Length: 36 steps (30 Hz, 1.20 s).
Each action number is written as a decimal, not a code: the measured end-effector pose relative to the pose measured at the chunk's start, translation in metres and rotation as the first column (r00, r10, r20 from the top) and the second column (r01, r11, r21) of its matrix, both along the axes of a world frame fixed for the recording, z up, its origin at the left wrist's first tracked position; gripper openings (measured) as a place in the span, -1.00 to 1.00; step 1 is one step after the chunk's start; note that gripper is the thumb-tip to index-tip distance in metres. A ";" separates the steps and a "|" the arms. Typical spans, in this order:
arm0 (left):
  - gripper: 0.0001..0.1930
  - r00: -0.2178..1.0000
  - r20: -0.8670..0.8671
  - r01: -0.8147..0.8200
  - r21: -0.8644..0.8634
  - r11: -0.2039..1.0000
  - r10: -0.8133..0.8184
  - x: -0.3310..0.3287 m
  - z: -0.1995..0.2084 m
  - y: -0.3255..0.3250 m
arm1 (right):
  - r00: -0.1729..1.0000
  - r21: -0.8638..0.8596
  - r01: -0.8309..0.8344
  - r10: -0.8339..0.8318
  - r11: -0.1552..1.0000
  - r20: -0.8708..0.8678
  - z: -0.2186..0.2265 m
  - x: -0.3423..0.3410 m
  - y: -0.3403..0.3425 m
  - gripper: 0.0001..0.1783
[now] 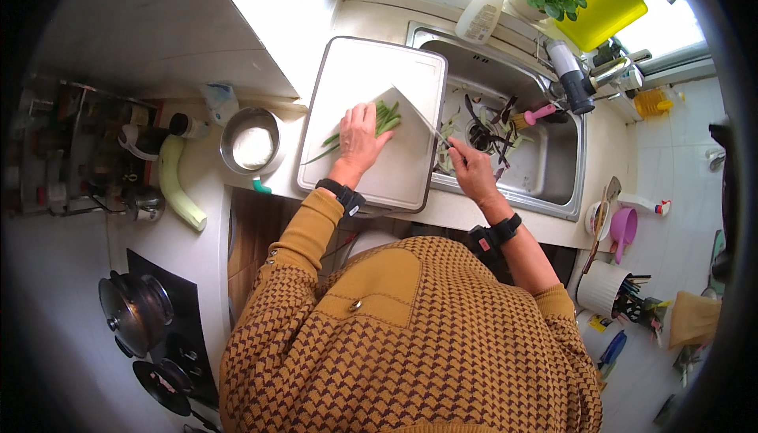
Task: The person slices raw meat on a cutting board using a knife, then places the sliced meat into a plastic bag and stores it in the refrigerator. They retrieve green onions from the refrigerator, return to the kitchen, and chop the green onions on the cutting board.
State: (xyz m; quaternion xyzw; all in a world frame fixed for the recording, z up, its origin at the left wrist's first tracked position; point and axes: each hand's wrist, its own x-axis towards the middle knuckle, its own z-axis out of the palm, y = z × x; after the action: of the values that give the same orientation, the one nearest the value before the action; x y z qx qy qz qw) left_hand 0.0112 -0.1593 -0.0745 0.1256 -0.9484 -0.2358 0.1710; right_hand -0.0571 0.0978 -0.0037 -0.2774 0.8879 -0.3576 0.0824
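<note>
A white cutting board (387,58) with a dark rim lies on the counter, its right side over the sink's edge. On it sits a small bunch of green beans (388,119), cut ends together, with longer stems trailing out to the left. My left hand (362,142) presses over the bunch and steadies it, thumb to the right. With my right hand (474,172) I grip the handle of a kitchen knife (418,112). Its blade slants up and left across the board, just right of the beans. Part of the bunch is hidden under my left fingers.
The steel sink (564,176) at right holds dark and pale peelings (493,129) and a pink-handled brush (539,114). Left of the board stand a metal pot (251,141) and a long pale green gourd (175,184). A lidded pot (130,314) sits on the stove.
</note>
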 end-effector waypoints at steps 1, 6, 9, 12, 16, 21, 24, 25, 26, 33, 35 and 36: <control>-0.26 0.999 -0.033 0.007 -0.008 1.000 -0.007 0.002 0.000 0.000 | 0.999 -0.010 -0.021 0.022 1.000 0.024 -0.001 0.002 0.000 -0.69; -0.33 0.993 -0.118 0.004 0.039 0.999 0.001 0.010 -0.007 0.003 | 0.994 -0.014 -0.076 0.077 0.997 0.076 0.003 0.014 -0.002 -0.69; -0.39 0.985 -0.173 0.014 0.062 0.998 -0.003 0.016 -0.013 0.003 | 0.992 -0.007 -0.085 0.085 0.996 0.093 0.006 0.018 -0.006 -0.68; -0.45 0.981 -0.191 0.050 0.029 0.998 -0.044 0.020 -0.018 0.000 | 0.983 -0.023 -0.111 0.114 0.994 0.143 0.008 0.021 -0.007 -0.67; -0.56 0.971 -0.190 0.139 -0.056 0.989 -0.147 0.021 -0.019 -0.006 | 0.963 0.007 -0.149 0.144 0.989 0.228 0.011 0.021 -0.005 -0.66; -0.73 0.929 -0.295 0.169 -0.198 0.966 -0.223 0.016 -0.016 -0.010 | 0.954 0.013 -0.122 0.114 0.992 0.278 0.016 0.017 -0.008 -0.67; -0.75 0.916 -0.277 0.224 -0.246 0.943 -0.290 0.013 -0.015 -0.013 | 0.958 0.025 -0.064 0.054 0.998 0.281 0.024 0.018 -0.010 -0.67; -0.75 0.913 -0.263 0.246 -0.257 0.935 -0.312 0.012 -0.016 -0.014 | 0.956 0.052 -0.032 0.015 0.998 0.292 0.028 0.019 -0.011 -0.67; -0.76 0.919 -0.231 0.260 -0.253 0.932 -0.319 0.010 -0.016 -0.015 | 0.970 0.004 -0.070 0.067 0.998 0.232 0.032 0.023 -0.010 -0.67; -0.82 0.922 -0.201 0.273 -0.272 0.923 -0.332 -0.001 -0.022 -0.016 | 0.980 0.006 -0.191 0.190 0.982 0.058 0.048 0.029 -0.021 -0.71; -0.83 0.924 -0.204 0.266 -0.262 0.927 -0.323 -0.002 -0.022 -0.016 | 0.979 0.106 -0.190 0.180 0.976 0.098 0.047 0.024 -0.024 -0.72; -0.83 0.926 -0.209 0.259 -0.256 0.931 -0.315 -0.002 -0.022 -0.015 | 0.975 0.094 -0.203 0.192 0.975 0.110 0.043 0.021 -0.026 -0.72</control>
State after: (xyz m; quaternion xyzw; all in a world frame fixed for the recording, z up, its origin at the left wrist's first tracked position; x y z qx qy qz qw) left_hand 0.0096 -0.1746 -0.0960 -0.0657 -0.9483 -0.1636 0.2640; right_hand -0.0357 0.0715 0.0398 -0.3414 0.8681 -0.3143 0.1762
